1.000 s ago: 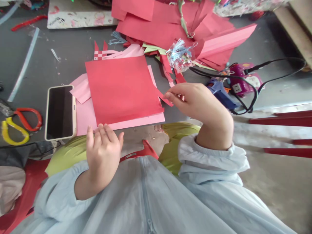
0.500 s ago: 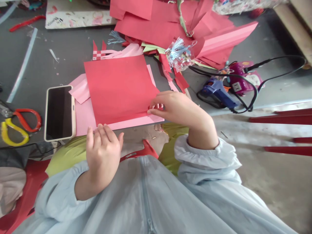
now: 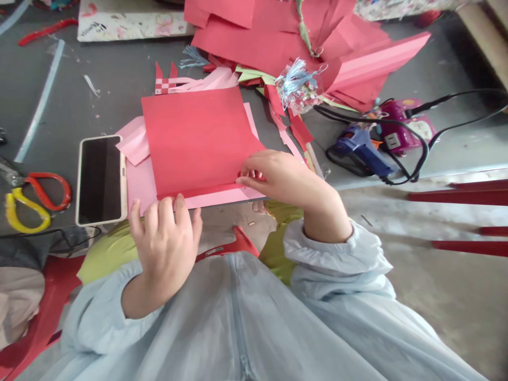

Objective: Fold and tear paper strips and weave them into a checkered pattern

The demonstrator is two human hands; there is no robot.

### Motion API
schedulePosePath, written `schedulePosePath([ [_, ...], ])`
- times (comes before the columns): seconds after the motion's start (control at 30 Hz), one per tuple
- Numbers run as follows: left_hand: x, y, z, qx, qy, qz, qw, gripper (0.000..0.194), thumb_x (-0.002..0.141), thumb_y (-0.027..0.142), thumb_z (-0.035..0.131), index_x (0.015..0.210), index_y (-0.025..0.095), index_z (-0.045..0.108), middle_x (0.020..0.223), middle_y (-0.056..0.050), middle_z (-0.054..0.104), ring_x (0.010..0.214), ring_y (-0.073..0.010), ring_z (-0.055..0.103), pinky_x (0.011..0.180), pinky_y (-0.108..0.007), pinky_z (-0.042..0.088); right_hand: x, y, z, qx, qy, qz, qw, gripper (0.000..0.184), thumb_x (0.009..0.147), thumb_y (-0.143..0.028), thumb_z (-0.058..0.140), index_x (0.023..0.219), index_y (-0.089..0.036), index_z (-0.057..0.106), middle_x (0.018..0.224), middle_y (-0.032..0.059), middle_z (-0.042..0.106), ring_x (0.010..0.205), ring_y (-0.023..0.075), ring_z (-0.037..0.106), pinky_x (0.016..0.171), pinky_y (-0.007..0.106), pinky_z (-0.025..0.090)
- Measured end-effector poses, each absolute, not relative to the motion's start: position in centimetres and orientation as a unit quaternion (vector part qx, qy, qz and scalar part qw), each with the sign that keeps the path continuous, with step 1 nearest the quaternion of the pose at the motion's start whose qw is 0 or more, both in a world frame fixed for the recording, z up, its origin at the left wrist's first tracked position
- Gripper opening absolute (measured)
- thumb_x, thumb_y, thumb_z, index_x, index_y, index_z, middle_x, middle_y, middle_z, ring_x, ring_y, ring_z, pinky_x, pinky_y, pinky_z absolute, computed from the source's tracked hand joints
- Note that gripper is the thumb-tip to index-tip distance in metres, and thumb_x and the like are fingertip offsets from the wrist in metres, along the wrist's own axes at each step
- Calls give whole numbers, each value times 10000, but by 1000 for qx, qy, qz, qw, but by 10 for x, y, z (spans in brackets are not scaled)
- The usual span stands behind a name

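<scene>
A large red paper sheet (image 3: 194,137) lies on top of a pink paper sheet (image 3: 138,182) at the table's near edge. Along the red sheet's near side runs a narrow folded strip. My right hand (image 3: 278,172) has its fingers curled at the right end of this fold, thumb and fingertips closed on the paper; part of the grip is hidden. My left hand (image 3: 164,243) is palm down with fingers spread, its fingertips at the left end of the fold. Beside the sheets on the left lies a smartphone (image 3: 101,180), its screen dark.
Scissors (image 3: 37,203) with red and yellow handles lie far left. A blue glue gun (image 3: 361,151) and a purple socket block (image 3: 405,124) with black cables sit right. Behind are red paper sheets (image 3: 246,45), a woven paper strip piece (image 3: 166,84) and a bag with blue tassels (image 3: 299,87).
The left hand's fingers have spread apart and its fingertips have moved slightly up onto the fold. More of the folded strip shows. My right hand stays at the right end.
</scene>
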State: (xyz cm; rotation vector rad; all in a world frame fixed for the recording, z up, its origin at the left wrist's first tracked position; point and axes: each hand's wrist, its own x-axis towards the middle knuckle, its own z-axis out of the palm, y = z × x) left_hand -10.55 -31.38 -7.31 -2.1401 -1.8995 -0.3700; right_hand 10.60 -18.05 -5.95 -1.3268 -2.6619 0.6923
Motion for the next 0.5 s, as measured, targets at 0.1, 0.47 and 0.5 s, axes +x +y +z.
schedulePosePath([
  [0.1, -108, -306, -76, -753, -636, -140, 98, 496, 926, 226, 563, 1399, 77, 570, 1399, -235, 627, 1283, -411, 602, 1135, -658, 399, 103, -182, -62, -411, -878, 238, 55, 171, 960, -277, 588, 844, -181, 671, 845, 71, 711, 818, 209, 614, 714, 302, 386],
  [0.47, -107, -310, -90, -775, -614, -115, 97, 530, 960, 257, 516, 1439, 30, 527, 1346, -256, 656, 1219, -375, 656, 1135, -597, 437, 97, -182, -62, -421, -872, 245, 43, 157, 934, -259, 623, 800, -180, 644, 826, 61, 700, 803, 204, 596, 716, 305, 377],
  [0.5, -106, -311, -91, -774, -614, -115, 102, 533, 961, 260, 515, 1446, 37, 521, 1347, -251, 657, 1220, -371, 656, 1133, -590, 441, 96, -182, -62, -423, -871, 247, 42, 156, 930, -258, 628, 795, -180, 639, 824, 59, 699, 798, 201, 594, 715, 304, 377],
])
